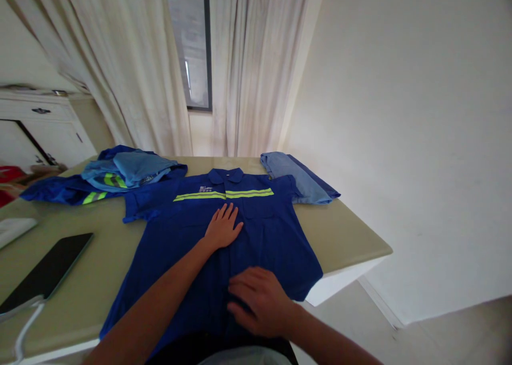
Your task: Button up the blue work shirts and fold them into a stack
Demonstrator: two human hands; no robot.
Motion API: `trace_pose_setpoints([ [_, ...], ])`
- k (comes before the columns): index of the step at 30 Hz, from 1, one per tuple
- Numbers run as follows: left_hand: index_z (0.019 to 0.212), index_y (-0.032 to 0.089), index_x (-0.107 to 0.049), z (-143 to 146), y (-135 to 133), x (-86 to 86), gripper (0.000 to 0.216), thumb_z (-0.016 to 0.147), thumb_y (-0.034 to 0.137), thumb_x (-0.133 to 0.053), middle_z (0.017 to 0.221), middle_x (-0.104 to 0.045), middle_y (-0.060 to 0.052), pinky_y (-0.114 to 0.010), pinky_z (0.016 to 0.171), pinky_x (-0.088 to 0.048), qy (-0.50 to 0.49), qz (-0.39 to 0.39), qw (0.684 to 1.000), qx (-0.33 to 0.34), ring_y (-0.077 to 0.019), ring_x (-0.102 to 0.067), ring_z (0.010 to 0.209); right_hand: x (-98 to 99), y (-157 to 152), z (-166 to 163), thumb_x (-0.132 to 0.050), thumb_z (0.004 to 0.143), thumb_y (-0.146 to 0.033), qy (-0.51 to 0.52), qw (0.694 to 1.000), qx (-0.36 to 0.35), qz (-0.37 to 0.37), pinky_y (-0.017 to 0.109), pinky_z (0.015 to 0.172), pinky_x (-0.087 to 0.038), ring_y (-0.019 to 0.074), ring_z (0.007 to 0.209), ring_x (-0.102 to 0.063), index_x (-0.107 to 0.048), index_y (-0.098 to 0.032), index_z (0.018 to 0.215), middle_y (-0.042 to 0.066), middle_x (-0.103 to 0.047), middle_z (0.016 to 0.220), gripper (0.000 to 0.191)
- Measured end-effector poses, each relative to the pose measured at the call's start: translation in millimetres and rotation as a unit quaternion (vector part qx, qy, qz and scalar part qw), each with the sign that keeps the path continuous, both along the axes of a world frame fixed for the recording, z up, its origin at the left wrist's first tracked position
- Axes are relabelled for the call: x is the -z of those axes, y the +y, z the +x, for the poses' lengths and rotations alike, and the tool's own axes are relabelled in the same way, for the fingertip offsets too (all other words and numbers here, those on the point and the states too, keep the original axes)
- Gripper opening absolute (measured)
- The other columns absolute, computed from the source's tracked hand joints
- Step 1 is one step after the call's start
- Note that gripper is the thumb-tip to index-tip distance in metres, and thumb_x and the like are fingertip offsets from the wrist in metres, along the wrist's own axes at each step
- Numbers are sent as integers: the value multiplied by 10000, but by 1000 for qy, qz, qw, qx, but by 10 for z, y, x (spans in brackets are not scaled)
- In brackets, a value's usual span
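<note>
Lying flat, grip loose, the left hand (224, 227) touches the blue shirt (264, 242) overhanging the table edge (360, 263), right hand's grip (260, 301) unclear.

Blue shirt (262, 242) | chest lettering (205, 189): white, too small to read | collar tag (228, 175): illegible

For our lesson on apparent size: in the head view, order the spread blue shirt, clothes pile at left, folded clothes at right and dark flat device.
1. Spread blue shirt
2. Clothes pile
Unranked, smaller: folded clothes and dark flat device look alike; the device is nearer.
</note>
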State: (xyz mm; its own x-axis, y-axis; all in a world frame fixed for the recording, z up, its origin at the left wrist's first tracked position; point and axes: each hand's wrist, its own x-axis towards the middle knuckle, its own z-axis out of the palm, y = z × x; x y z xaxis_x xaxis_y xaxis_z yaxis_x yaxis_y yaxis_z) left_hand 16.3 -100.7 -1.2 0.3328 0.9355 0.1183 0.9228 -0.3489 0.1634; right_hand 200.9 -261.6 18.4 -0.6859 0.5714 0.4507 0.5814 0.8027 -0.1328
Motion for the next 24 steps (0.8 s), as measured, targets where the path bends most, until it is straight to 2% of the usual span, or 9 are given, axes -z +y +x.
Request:
trace_pose_setpoints([
  [2, 1597, 129, -379, 15, -124, -28, 707, 1014, 528, -370, 1696, -275, -157, -495, 1264, -214, 11, -2, 1000, 2, -338, -228, 1574, -223, 492, -66, -514, 1003, -419, 38, 998, 30, -50, 376, 1046, -548, 210, 1145, -690, -673, -327, 1332, 23, -734, 1273, 377],
  [4, 1559, 153, -449, 22, -203, -76, 673, 998, 523, -416, 1663, -356, -157, -496, 1233, -274, 21, 2, 1000, 15, -357, -314, 1534, -332, 1079, -148, -496, 1029, -378, 33, 995, 65, -72, 413, 1147, -454, 237, 1294, -608, -634, -240, 1398, 83, -659, 1401, 417],
  [7, 1450, 166, -574, -36, -150, -124, 597, 1034, 518, -329, 1524, -545, -161, -490, 1158, -374, 11, 41, 999, 27, -339, -477, 1413, -251, 1932, -268, -458, 1055, -398, -1, 989, 100, -107, 428, 1213, -366, 261, 1441, -480, -543, -184, 1499, 133, -503, 1562, 500],
  [9, 1456, 152, -561, -138, 4, -119, 596, 1059, 483, -263, 1521, -551, -158, -484, 1181, -354, 2, 67, 997, 40, -307, -469, 1425, -107, 2365, -324, -429, 1068, -446, -19, 986, 115, -123, 453, 1243, -310, 279, 1506, -391, -464, -180, 1562, 141, -397, 1632, 562],
  [13, 1528, 196, -492, -391, 400, -94, 608, 1065, 519, -265, 1612, -459, -107, -483, 1243, -288, -4, 38, 998, 58, -267, -409, 1494, 121, 2847, -344, -411, 1060, -554, -52, 982, 116, -142, 511, 1239, -284, 300, 1512, -374, -455, -275, 1570, 96, -395, 1640, 583],
  [15, 1497, 238, -541, -495, 574, -128, 603, 1065, 543, -252, 1576, -514, -67, -459, 1218, -348, -19, 15, 997, 73, -252, -475, 1449, 138, 3001, -296, -437, 1045, -575, -59, 982, 117, -135, 492, 1195, -345, 305, 1434, -473, -527, -286, 1517, 102, -492, 1576, 561],
  [18, 1315, 258, -701, -680, 828, -220, 557, 1062, 498, -266, 1396, -678, -47, -416, 1125, -462, -40, 11, 996, 75, -251, -616, 1286, 97, 3266, -140, -494, 1031, -519, -75, 979, 158, -105, 429, 1121, -412, 294, 1300, -571, -617, -216, 1421, 147, -621, 1418, 509],
  [20, 1246, 235, -734, -880, 1007, -247, 529, 1050, 446, -291, 1352, -700, -74, -441, 1101, -475, -35, 39, 998, 19, -280, -629, 1249, 97, 3459, 8, -497, 1033, -477, -71, 972, 213, -76, 425, 1132, -387, 299, 1338, -532, -588, -181, 1443, 170, -587, 1451, 513],
  [24, 1419, 177, -596, -1421, 1304, -136, 522, 1033, 347, -289, 1494, -584, -130, -529, 1193, -346, -17, 105, 976, -188, -314, -536, 1365, 210, 3744, 279, -405, 1063, -490, -38, 946, 314, -72, 439, 1173, -318, 305, 1470, -395, -414, -159, 1578, 185, -402, 1618, 612],
])
